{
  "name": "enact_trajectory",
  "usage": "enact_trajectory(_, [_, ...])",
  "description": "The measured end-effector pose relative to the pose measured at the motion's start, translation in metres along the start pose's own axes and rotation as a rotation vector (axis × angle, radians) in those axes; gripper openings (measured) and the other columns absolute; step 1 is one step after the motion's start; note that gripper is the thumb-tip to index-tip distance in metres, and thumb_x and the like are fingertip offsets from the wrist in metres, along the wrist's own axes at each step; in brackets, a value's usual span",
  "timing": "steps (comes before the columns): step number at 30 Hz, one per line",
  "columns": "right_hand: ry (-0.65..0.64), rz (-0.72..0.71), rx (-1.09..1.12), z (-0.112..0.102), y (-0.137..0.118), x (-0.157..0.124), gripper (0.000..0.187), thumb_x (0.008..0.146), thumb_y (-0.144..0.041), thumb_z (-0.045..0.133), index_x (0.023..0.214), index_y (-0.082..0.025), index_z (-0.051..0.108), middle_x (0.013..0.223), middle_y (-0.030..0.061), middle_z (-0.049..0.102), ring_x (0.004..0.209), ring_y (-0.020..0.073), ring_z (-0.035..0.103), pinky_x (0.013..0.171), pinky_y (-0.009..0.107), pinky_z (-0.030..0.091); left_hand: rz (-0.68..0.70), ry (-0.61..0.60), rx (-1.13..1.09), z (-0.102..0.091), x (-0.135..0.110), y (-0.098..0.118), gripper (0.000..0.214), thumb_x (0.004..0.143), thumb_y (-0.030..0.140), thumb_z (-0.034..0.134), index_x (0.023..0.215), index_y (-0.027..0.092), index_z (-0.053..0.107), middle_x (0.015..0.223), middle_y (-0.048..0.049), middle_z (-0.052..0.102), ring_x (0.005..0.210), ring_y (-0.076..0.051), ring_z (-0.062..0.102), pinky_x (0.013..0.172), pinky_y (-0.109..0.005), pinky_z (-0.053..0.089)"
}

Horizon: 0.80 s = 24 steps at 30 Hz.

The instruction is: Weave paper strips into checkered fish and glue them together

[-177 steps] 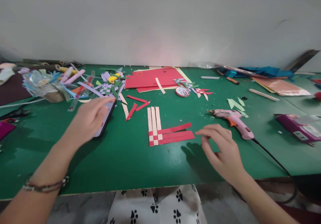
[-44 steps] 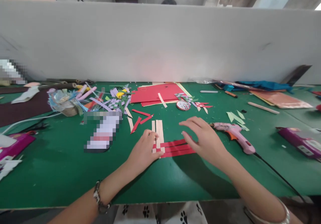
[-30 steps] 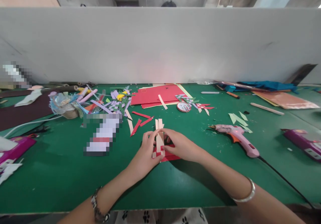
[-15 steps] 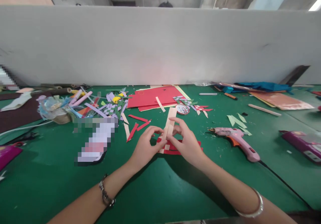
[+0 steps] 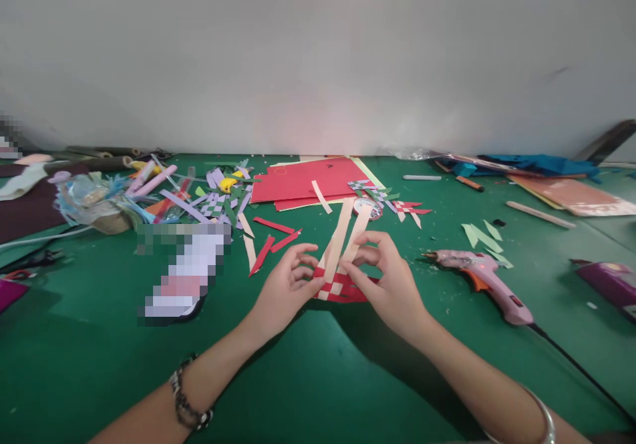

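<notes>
Between my hands is a woven paper piece (image 5: 332,290) with red and cream checks at its left and loose red strips at its right. My left hand (image 5: 284,288) grips its left edge, thumb in front and fingers curled behind. One cream paper strip (image 5: 340,233) stands up from the weave near my left thumb. My right hand (image 5: 395,288) pinches a second cream strip (image 5: 358,230) between thumb and fingers, to the right of the first and leaning the same way. Where the strips' lower ends meet the red paper is partly hidden by my fingers.
Red paper sheets (image 5: 308,182) lie at the back, near small woven scraps (image 5: 407,207). A pink glue gun (image 5: 489,278) with a cord rests at right. At left are a blurred phone (image 5: 191,275), red offcuts (image 5: 273,232) and piled purple strips (image 5: 216,205). A white partition (image 5: 308,66) stands behind.
The two cream strips, overlapping before, now stand apart. My right hand has shifted right with one of them. The camera view has tilted down.
</notes>
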State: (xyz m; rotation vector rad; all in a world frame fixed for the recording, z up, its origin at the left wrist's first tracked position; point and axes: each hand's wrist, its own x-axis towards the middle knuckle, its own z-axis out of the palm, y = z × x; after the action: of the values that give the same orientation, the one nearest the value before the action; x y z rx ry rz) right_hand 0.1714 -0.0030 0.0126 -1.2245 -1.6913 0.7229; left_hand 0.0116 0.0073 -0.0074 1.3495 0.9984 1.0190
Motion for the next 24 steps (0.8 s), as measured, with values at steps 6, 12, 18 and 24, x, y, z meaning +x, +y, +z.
enact_trajectory(6, [0.023,0.006,0.033,-0.0022,-0.0012,-0.0001,0.020,0.073,-0.017,0.050,0.081,-0.023,0.033,0.067,-0.0045,0.059,0.064,0.0107,0.060,0.060,0.023,0.046,-0.038,-0.063,0.027,-0.0025,0.0009,0.0048,0.018,0.069,0.024,0.056,0.086,0.017,0.058,0.072,0.0007,0.060,0.070,-0.013,0.058,0.069,-0.029,0.048])
enact_trajectory(12, [-0.034,0.111,0.149,-0.0051,-0.0009,0.0009,0.039,0.071,-0.018,0.055,0.102,-0.023,0.033,0.063,-0.0060,0.059,0.063,0.0116,0.059,0.064,0.026,0.046,-0.019,-0.049,0.041,-0.0023,0.0005,0.0087,0.008,0.070,0.024,0.055,0.070,0.018,0.059,0.069,0.0013,0.060,0.066,-0.014,0.059,0.064,-0.029,0.050])
enact_trajectory(18, [-0.145,-0.027,0.051,-0.0056,-0.0021,0.0024,0.009,0.071,-0.018,0.057,0.078,-0.021,0.053,0.075,-0.0017,0.056,0.072,0.0107,0.055,0.068,0.025,0.045,-0.010,-0.040,0.043,0.0014,-0.0037,0.0099,0.009,0.070,0.025,0.054,0.069,0.017,0.058,0.067,0.0018,0.058,0.064,-0.012,0.057,0.062,-0.024,0.049])
enact_trajectory(24, [-0.159,0.005,-0.011,-0.0030,-0.0053,0.0014,0.007,0.074,-0.022,0.056,0.069,-0.021,0.060,0.081,0.0011,0.055,0.077,0.0121,0.054,0.071,0.027,0.045,-0.054,-0.112,-0.009,0.0039,-0.0062,0.0085,0.013,0.071,0.029,0.056,0.076,0.017,0.059,0.072,-0.0001,0.061,0.068,-0.014,0.058,0.062,-0.024,0.048])
